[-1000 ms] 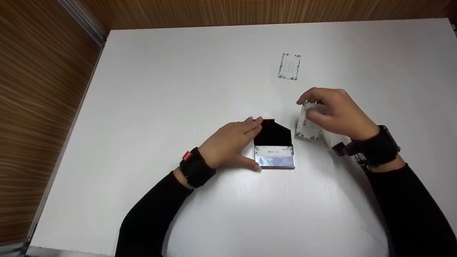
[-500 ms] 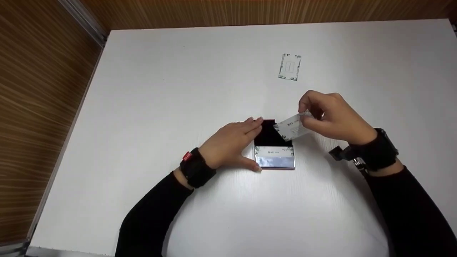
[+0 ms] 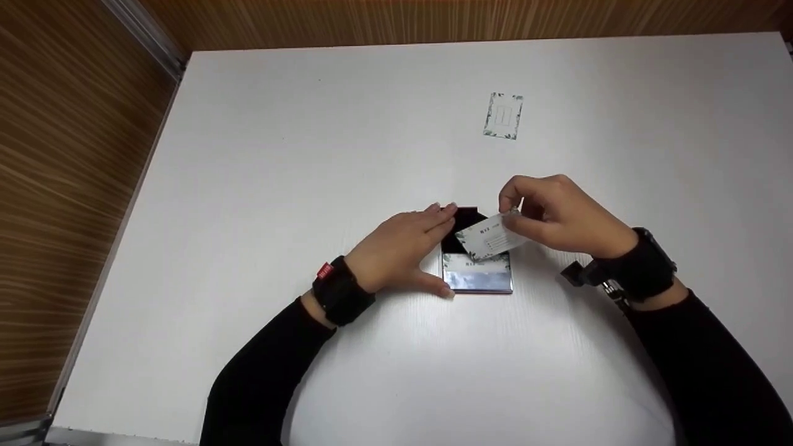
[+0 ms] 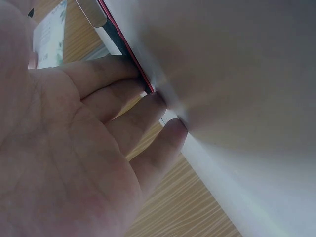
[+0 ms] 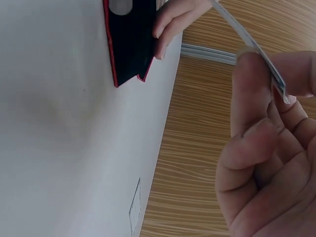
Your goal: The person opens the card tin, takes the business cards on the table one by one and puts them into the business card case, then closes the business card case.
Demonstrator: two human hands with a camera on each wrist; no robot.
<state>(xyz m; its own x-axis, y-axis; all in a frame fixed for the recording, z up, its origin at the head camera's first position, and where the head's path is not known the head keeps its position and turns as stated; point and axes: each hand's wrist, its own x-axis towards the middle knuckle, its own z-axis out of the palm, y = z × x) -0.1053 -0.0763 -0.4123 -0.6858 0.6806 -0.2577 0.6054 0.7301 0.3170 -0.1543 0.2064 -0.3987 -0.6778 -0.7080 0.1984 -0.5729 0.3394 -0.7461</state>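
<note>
A card holder (image 3: 477, 282) lies open on the table, its black flap (image 5: 131, 47) edged in red and a leaf-bordered card showing in its lower part. My left hand (image 3: 403, 251) rests with fingers extended on the holder's left side, fingertips on the flap and thumb at the lower corner. Above the holder, a white business card (image 3: 489, 238) with green leaf corners and print is pinched by one end between thumb and fingers of my right hand (image 3: 548, 214). That card is tilted and covers part of the flap. In the right wrist view it appears nearly edge-on.
Farther back on the white table (image 3: 297, 155) lies another leaf-bordered card (image 3: 503, 116), with a small frame printed in its middle. Wood-grain panels (image 3: 80, 155) stand along the table's left and far edges.
My right hand has lifted the card from the table right of the holder, turned it sideways and brought it left over the holder. The left hand stays in place.
</note>
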